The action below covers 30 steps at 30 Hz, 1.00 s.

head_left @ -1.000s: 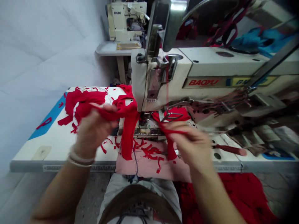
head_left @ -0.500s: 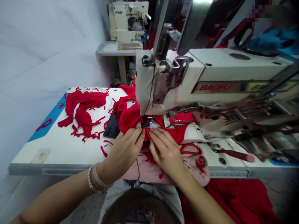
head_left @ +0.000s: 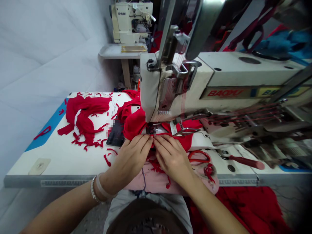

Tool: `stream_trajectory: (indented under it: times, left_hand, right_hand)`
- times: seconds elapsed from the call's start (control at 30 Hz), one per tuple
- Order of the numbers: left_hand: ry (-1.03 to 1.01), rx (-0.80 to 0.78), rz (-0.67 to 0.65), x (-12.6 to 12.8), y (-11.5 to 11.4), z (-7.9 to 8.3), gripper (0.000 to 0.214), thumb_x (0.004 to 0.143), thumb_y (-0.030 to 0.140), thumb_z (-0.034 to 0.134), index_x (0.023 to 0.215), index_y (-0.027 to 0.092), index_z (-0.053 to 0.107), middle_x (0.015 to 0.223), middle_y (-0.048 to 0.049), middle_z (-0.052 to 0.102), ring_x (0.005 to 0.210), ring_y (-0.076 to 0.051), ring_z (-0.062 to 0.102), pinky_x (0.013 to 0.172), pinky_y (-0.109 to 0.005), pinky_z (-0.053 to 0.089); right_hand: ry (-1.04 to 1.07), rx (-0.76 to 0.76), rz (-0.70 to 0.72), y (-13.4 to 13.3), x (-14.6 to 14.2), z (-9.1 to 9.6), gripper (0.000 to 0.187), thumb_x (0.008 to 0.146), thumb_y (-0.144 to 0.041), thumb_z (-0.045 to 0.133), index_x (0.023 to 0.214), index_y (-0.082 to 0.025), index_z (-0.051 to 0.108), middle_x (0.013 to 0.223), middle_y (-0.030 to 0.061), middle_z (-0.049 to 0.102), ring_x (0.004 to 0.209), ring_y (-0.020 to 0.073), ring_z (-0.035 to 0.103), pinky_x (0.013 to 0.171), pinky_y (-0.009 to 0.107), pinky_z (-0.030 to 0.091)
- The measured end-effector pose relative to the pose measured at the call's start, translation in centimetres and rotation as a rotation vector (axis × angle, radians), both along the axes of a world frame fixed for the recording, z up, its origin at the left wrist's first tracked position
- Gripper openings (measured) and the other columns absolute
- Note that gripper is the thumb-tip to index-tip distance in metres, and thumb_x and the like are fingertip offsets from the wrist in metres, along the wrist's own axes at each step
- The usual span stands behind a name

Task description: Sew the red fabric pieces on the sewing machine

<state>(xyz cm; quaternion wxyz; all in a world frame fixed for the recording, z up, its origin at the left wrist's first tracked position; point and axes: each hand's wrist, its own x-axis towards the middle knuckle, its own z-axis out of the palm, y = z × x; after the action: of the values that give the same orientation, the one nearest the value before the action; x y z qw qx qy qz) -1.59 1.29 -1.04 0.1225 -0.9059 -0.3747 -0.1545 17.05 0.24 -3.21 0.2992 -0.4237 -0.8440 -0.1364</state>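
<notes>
Two hands at one white sewing machine [head_left: 246, 70]: left hand [head_left: 130, 159] and right hand [head_left: 172, 161], fingers [head_left: 143, 141] bent slightly, tips meeting and pinching soft, bunched red knit fabric [head_left: 134, 128] at the front of the metal presser foot [head_left: 152, 129]. Two bands on left wrist: one beaded bracelet [head_left: 93, 189], one smooth bangle [head_left: 102, 188]. Nearby: one black phone [head_left: 115, 135], one pair of red-handled scissors [head_left: 199, 156], one red-handled screwdriver [head_left: 246, 163], many thin red scraps [head_left: 84, 122] on white table [head_left: 56, 165]. Second sewing machine [head_left: 131, 22] behind.
</notes>
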Motion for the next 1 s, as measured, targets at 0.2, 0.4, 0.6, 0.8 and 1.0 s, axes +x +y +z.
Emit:
stream_trajectory:
  times: [0.2, 0.4, 0.6, 0.8, 1.0]
  left_hand:
    - [-0.029, -0.043, -0.025, -0.4, 0.2, -0.2, 0.041, 0.099, 0.01, 0.03, 0.133, 0.006, 0.054, 0.131, -0.0134, 0.059, 0.115, -0.026, 0.054, 0.082, -0.038, 0.045]
    - [-0.021, -0.022, 0.001, -0.1, 0.4, -0.3, 0.041, 0.097, 0.008, 0.032, 0.131, 0.007, 0.054, 0.13, -0.0132, 0.06, 0.112, -0.026, 0.055, 0.08, -0.037, 0.046]
    - [-0.042, -0.003, 0.017, 0.3, 0.8, -0.3, 0.041, 0.093, 0.004, 0.033, 0.129, 0.003, 0.053, 0.13, -0.0172, 0.058, 0.116, -0.028, 0.055, 0.09, -0.04, 0.049]
    - [-0.047, -0.017, 0.004, 0.4, 1.1, -0.5, 0.037, 0.091, 0.003, 0.038, 0.124, 0.004, 0.054, 0.127, -0.0177, 0.058, 0.112, -0.03, 0.058, 0.082, -0.041, 0.055]
    - [-0.088, -0.029, -0.058, 0.1, 1.3, -0.2, 0.031, 0.093, 0.005, 0.038, 0.118, 0.008, 0.057, 0.12, -0.016, 0.062, 0.107, -0.026, 0.061, 0.082, -0.038, 0.057]
  right_hand:
    - [-0.002, 0.004, -0.048, -0.2, -0.2, 0.0, 0.029, 0.091, -0.012, 0.052, 0.115, -0.004, 0.066, 0.118, 0.012, 0.068, 0.105, 0.0253, 0.053, 0.083, 0.039, 0.05]
    - [-0.02, -0.016, -0.082, -0.2, -0.4, 0.3, 0.03, 0.092, -0.014, 0.053, 0.117, -0.005, 0.066, 0.119, 0.0104, 0.067, 0.104, 0.0257, 0.053, 0.081, 0.039, 0.048]
    - [0.002, -0.023, -0.108, 0.7, -0.5, 0.5, 0.03, 0.093, -0.016, 0.05, 0.115, -0.007, 0.067, 0.117, 0.0111, 0.068, 0.104, 0.0256, 0.054, 0.081, 0.039, 0.047]
    - [0.036, -0.042, -0.118, 1.4, -0.4, 0.2, 0.028, 0.094, -0.017, 0.05, 0.115, -0.009, 0.067, 0.115, 0.0124, 0.068, 0.097, 0.0233, 0.059, 0.077, 0.038, 0.048]
    - [0.224, -0.136, -0.031, 1.4, -0.3, -0.2, 0.022, 0.094, -0.015, 0.052, 0.107, -0.01, 0.069, 0.104, 0.0111, 0.07, 0.101, 0.0207, 0.062, 0.081, 0.034, 0.052]
